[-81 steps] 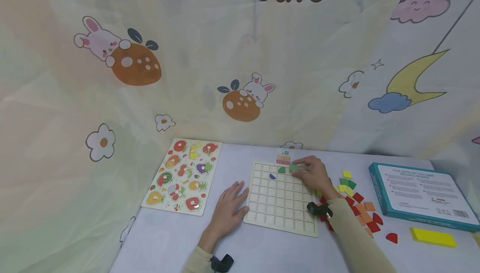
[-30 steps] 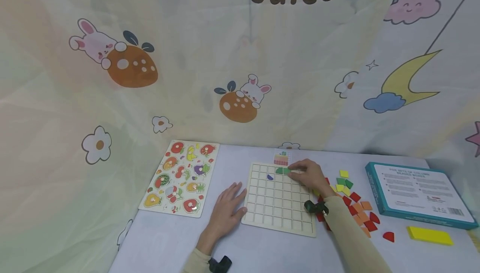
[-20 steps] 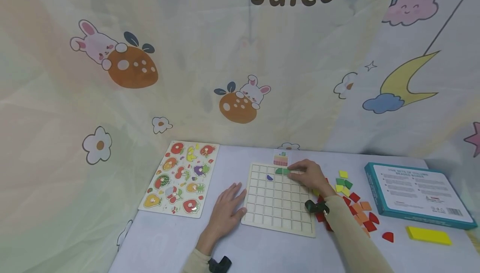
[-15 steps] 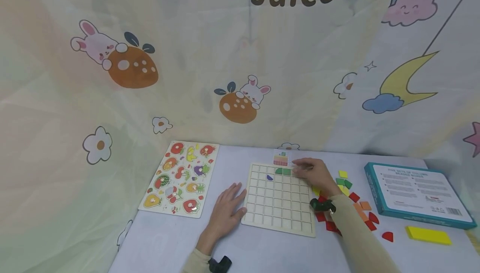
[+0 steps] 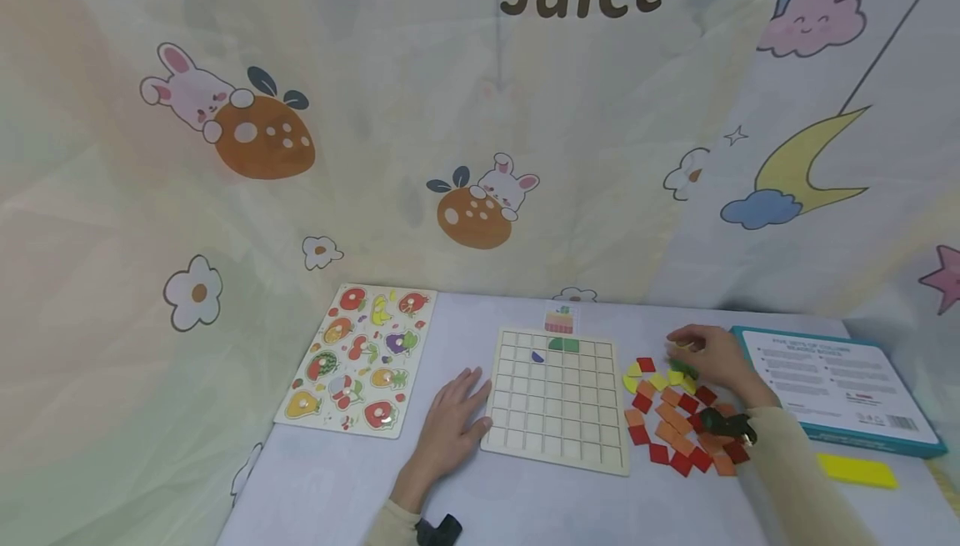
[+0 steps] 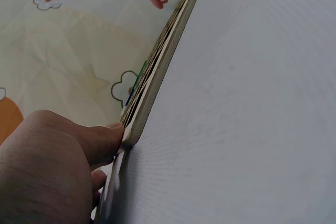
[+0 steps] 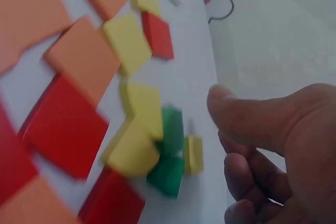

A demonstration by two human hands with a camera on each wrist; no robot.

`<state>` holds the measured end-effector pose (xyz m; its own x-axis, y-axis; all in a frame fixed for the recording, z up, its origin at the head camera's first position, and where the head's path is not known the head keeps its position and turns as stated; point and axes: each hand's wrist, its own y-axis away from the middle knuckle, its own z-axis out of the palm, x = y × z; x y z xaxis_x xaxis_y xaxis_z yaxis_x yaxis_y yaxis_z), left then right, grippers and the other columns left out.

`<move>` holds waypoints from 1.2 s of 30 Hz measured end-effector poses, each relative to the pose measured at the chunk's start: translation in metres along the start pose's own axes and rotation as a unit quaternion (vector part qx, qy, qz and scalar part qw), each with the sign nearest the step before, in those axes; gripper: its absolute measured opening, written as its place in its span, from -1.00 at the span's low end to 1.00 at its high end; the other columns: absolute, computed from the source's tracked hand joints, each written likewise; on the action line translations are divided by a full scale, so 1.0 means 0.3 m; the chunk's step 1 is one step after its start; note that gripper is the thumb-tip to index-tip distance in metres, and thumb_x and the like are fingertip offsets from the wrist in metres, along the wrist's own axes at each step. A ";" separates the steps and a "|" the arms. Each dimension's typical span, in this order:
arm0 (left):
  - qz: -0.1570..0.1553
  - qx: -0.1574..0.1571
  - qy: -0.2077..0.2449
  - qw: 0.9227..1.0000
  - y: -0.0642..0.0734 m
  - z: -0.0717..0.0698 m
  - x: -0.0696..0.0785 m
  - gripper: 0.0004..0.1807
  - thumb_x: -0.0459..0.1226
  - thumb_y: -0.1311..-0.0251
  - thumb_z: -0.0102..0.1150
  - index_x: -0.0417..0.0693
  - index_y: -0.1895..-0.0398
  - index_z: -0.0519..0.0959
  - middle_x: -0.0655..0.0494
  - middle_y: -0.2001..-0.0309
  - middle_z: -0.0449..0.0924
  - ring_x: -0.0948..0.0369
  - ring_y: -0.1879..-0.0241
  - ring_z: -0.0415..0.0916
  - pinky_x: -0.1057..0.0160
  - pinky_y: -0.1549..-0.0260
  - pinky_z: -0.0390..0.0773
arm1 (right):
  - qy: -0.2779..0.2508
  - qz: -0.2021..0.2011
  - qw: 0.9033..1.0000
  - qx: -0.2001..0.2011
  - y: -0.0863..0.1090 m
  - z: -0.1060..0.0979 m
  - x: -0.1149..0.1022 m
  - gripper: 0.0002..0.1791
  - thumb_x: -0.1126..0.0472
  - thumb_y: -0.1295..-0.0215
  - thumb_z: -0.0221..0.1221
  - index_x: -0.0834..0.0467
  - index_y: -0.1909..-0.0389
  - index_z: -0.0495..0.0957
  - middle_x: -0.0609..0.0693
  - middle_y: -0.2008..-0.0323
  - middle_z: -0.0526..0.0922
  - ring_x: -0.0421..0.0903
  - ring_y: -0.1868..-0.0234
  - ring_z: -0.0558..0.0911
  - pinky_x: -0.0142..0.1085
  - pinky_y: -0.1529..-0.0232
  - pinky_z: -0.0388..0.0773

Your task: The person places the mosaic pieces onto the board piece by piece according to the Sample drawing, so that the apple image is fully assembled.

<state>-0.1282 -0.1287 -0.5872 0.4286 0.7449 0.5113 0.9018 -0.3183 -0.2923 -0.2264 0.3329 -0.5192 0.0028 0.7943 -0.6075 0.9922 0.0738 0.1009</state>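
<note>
My left hand (image 5: 452,413) rests with spread fingers at the left edge of a pale grid board (image 5: 555,414); in the left wrist view its thumb (image 6: 102,141) touches the board's edge (image 6: 167,59). Two green pieces (image 5: 564,345) sit side by side in the top row, and a blue piece (image 5: 537,358) lies one row lower. My right hand (image 5: 708,356) hovers over the far end of the loose tiles. Close beside its thumb and loosely bent fingers, in the right wrist view, are green tiles (image 7: 171,129) and a small yellow tile (image 7: 193,155); nothing is between the fingers.
Red, orange and yellow tiles (image 5: 675,421) lie scattered right of the board. A small picture card (image 5: 560,320) stands behind it. A fruit puzzle board (image 5: 356,358) lies at left; a teal-edged box (image 5: 847,379) and yellow block (image 5: 857,471) are at right.
My right hand set a second green piece beside the first in the top row, let go, and moved right over the loose tiles. The left hand has stayed at the board's edge.
</note>
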 end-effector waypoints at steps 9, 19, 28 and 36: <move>0.011 0.012 -0.017 1.000 0.008 0.007 -0.012 -0.40 -0.15 -0.36 0.28 -0.12 -0.44 0.55 -0.09 -0.57 0.38 -0.14 -0.58 0.25 -0.28 -0.48 0.33 | 0.045 0.026 0.997 -0.061 0.040 -0.023 0.061 -0.54 0.32 -0.37 0.34 0.34 -0.25 0.56 0.43 -0.15 0.62 0.27 -0.01 0.63 0.00 0.12 0.83; -0.002 0.000 0.004 1.000 0.009 0.004 -0.007 -0.39 -0.17 -0.34 0.29 -0.11 -0.45 0.54 -0.09 -0.59 0.35 -0.12 -0.61 0.21 -0.28 -0.55 0.27 | 0.082 0.008 0.995 -0.062 0.054 -0.020 0.050 -0.51 0.35 -0.29 0.41 0.37 -0.22 0.57 0.45 -0.12 0.62 0.31 -0.04 0.58 0.25 -0.11 0.72; 0.004 0.003 -0.001 1.000 0.008 0.010 -0.015 -0.40 -0.14 -0.37 0.27 -0.10 -0.45 0.54 -0.08 -0.58 0.36 -0.12 -0.61 0.22 -0.28 -0.53 0.28 | 0.074 0.008 0.996 -0.056 0.054 -0.024 0.049 -0.55 0.31 -0.29 0.43 0.33 -0.15 0.57 0.36 0.02 0.66 0.16 0.10 0.62 0.06 0.06 0.80; -0.008 -0.011 0.003 1.000 0.001 0.002 -0.009 -0.39 -0.14 -0.38 0.26 -0.09 -0.47 0.53 -0.06 -0.61 0.32 -0.10 -0.64 0.17 -0.27 -0.57 0.24 | 0.059 -0.002 0.998 -0.030 0.069 -0.024 0.065 -0.56 0.16 -0.33 0.44 0.26 -0.12 0.58 0.14 0.22 0.70 -0.04 0.31 0.59 -0.26 0.32 0.69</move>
<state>-0.1292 -0.1303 -0.5891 0.4138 0.7468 0.5206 0.9098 -0.3190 -0.2655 -0.2067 0.3541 -0.5233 -0.0195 0.8592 -0.5113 0.9827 0.1106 0.1483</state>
